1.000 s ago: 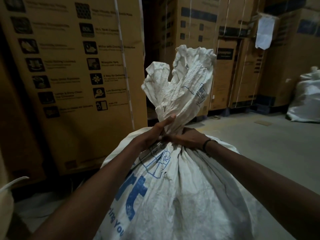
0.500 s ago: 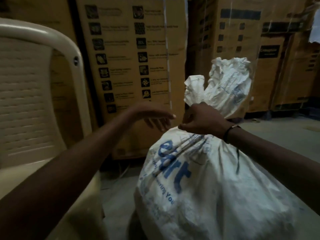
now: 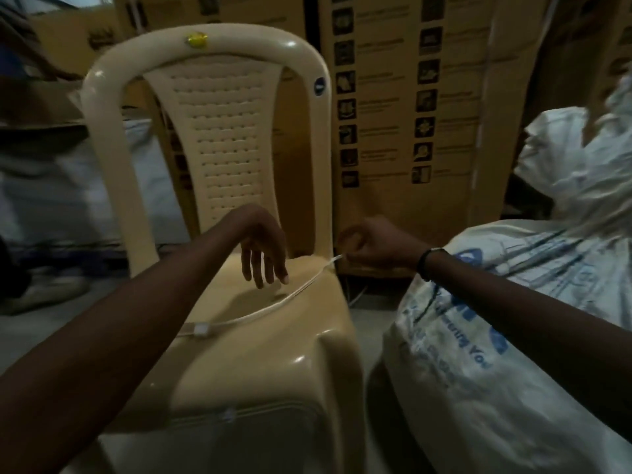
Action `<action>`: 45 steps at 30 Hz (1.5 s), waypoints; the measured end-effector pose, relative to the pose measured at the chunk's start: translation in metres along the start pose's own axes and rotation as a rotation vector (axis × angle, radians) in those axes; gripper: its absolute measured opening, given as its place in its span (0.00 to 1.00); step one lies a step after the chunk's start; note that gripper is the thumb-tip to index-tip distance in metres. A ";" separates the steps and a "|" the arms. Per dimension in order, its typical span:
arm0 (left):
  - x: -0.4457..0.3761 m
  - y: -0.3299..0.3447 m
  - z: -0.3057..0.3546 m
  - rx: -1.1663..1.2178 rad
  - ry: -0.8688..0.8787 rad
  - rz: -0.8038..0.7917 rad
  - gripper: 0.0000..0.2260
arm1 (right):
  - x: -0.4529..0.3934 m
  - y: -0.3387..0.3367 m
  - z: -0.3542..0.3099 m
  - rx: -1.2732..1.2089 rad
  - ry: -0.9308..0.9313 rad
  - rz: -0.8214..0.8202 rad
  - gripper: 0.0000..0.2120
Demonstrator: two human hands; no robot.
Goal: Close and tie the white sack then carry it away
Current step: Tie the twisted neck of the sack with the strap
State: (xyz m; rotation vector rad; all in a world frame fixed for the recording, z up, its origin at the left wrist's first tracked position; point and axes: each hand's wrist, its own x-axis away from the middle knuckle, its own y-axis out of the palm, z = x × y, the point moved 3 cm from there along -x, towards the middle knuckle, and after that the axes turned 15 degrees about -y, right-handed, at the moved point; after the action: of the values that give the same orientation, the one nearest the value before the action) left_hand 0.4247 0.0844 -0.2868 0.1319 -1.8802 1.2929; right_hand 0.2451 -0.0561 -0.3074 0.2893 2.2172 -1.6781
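Note:
The white sack (image 3: 496, 354) with blue print stands at the right, its bunched top (image 3: 581, 159) loose and held by neither hand. A white plastic tie strip (image 3: 273, 307) lies across the seat of a beige plastic chair (image 3: 273, 371). My right hand (image 3: 372, 242) pinches the strip's right end beside the chair back. My left hand (image 3: 263, 248) hangs over the seat with fingers apart, pointing down just above the strip and holding nothing.
Tall brown cartons (image 3: 410, 114) with printed icons stand close behind the chair and the sack. Another pale sack (image 3: 68, 186) sits behind the chair at the left. Grey floor (image 3: 27, 336) shows at the lower left.
Both hands have left the sack's neck. My view swung left to the chair. My left hand reached over the seat and my right hand took hold of the tie strip's end.

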 end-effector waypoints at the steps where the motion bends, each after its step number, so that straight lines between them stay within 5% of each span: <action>1: -0.006 0.006 -0.004 0.000 -0.004 -0.031 0.16 | -0.004 0.011 0.001 0.013 -0.010 -0.027 0.14; 9: -0.013 0.023 -0.004 0.006 0.186 -0.133 0.08 | 0.002 0.031 0.033 0.068 0.050 -0.028 0.05; 15: 0.002 0.020 0.023 0.092 0.379 -0.175 0.08 | 0.025 0.003 0.058 0.103 0.115 0.099 0.08; 21: 0.008 0.014 0.082 0.185 0.525 -0.105 0.14 | 0.074 -0.054 0.093 0.021 0.300 0.218 0.08; 28: 0.008 0.017 0.169 0.218 0.724 -0.080 0.06 | 0.157 -0.110 0.124 -0.179 0.511 0.432 0.09; 35: 0.018 -0.002 0.232 0.345 0.932 0.338 0.12 | 0.219 -0.155 0.135 -0.013 0.530 0.527 0.07; 39: 0.010 -0.011 0.260 0.405 0.897 0.553 0.14 | 0.248 -0.184 0.138 0.098 0.484 0.593 0.09; 45: 0.004 -0.015 0.297 0.316 0.750 0.643 0.12 | 0.304 -0.206 0.156 0.135 0.540 0.780 0.10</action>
State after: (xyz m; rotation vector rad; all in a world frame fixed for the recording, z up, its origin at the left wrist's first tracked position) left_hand 0.2609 -0.1631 -0.3108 -0.7527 -1.0807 1.7365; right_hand -0.0866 -0.2767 -0.2802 1.5619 1.8844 -1.3799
